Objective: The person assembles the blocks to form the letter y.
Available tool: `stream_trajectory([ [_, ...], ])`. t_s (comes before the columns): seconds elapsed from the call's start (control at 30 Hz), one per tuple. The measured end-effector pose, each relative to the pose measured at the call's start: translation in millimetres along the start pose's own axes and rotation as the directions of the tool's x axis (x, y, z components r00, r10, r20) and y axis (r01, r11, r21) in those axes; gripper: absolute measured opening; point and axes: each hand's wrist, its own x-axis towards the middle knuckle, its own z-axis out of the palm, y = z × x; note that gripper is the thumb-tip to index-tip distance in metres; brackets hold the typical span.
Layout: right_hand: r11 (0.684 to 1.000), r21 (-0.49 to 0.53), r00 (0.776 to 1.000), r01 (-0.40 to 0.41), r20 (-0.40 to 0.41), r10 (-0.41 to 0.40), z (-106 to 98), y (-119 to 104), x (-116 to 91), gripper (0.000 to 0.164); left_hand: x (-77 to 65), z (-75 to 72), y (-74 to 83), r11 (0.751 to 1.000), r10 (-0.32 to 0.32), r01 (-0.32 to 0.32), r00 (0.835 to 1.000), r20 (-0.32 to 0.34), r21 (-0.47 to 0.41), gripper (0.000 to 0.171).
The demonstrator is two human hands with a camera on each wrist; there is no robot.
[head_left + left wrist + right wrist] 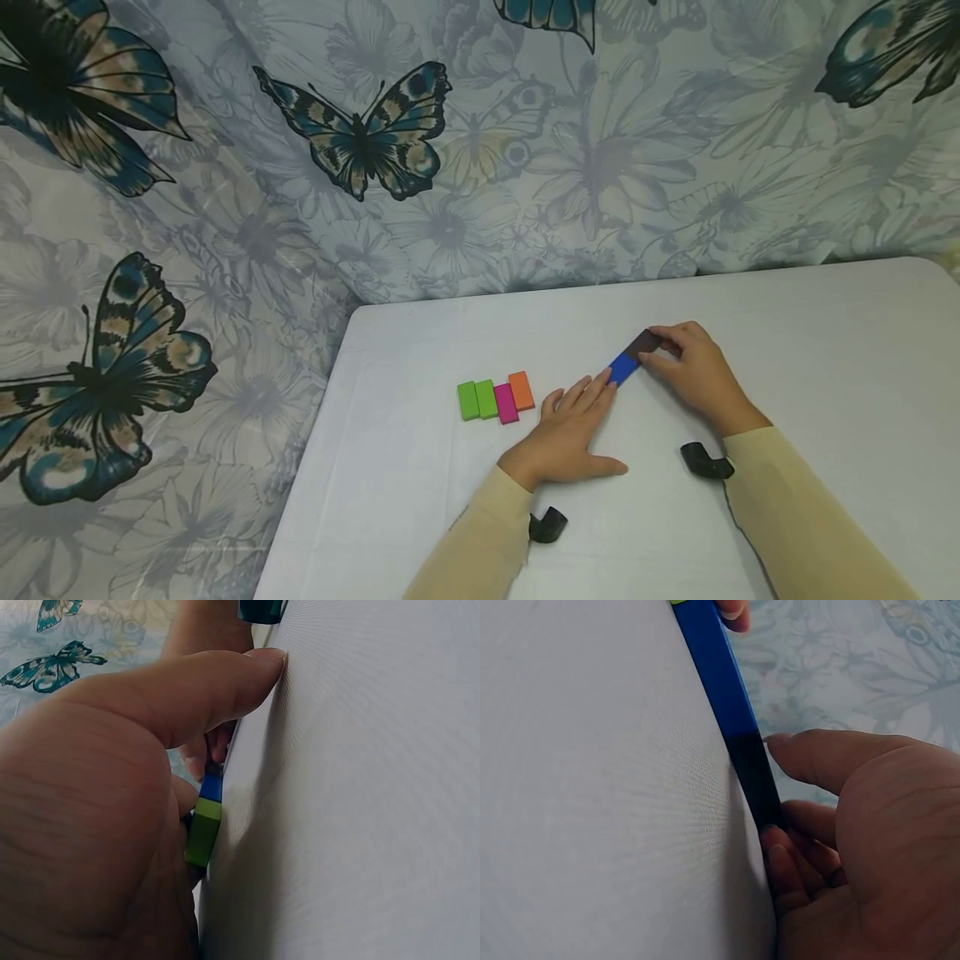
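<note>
cloth printed with grey flowers and blue-and-tan butterflies (367, 142), softly creased, hangs behind and to the left of a white, finely woven table surface (390, 500) with rounded far corners. on it, from left to right: a lime-green rectangular block (468, 401), a second lime-green block (486, 399), a magenta rectangular block (506, 403) and an orange rectangular block (521, 391), all flat and straight-edged, set side by side with some ends staggered. the left hand (566, 433), palm down, has its fingers extended and its thumb spread wide; the fingers rest over, rather than grip, a slim green block (202, 836). this piece begins a slanting row, end to end with a smooth blue rectangular block (622, 368) and then a dark brown rectangular block (643, 343). the right hand (693, 367) pinches the dark brown block between thumb and curled fingers, the gap narrow. white surface extends between row and far edge, and more broadly from the right hand to the right.
</note>
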Motion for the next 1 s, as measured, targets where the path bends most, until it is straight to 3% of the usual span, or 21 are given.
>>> stream_trajectory([
  [0.23,1.0,0.013,1.0,0.009,-0.01,-0.009,-0.7,-0.9,-0.6,0.054,-0.1,-0.7,0.8,1.0,0.004,-0.004,1.0,-0.01,-0.024,0.111],
  [0.43,0.999,0.052,1.0,-0.008,-0.009,0.008,-1.0,-2.1,-4.4,0.062,0.3,1.7,-3.5,0.989,0.0,-0.007,0.999,-0.044,-0.149,0.108],
  [0.53,0.997,0.079,1.0,-0.009,-0.016,0.011,-0.5,-1.9,-9.3,0.06,0.1,4.4,-7.3,0.966,-0.012,-0.01,0.997,-0.081,-0.259,0.106],
  [0.7,0.997,0.072,1.0,0.006,-0.031,-0.004,-1.3,-5.8,-21.0,0.059,-2.0,4.7,-11.4,0.9,-0.033,-0.03,0.99,-0.137,-0.435,0.102],
  [0.83,0.998,0.05,0.999,0.028,-0.029,-0.026,-4.0,-12.7,-30.4,0.06,-3.6,0.5,-12.6,0.864,-0.044,-0.041,0.986,-0.158,-0.502,0.101],
  [1.0,0.997,0.038,0.997,0.072,-0.013,-0.072,-6.1,-20.8,-43.0,0.06,-5.5,-5.6,-13.9,0.845,-0.082,-0.027,0.981,-0.178,-0.535,0.097],
])
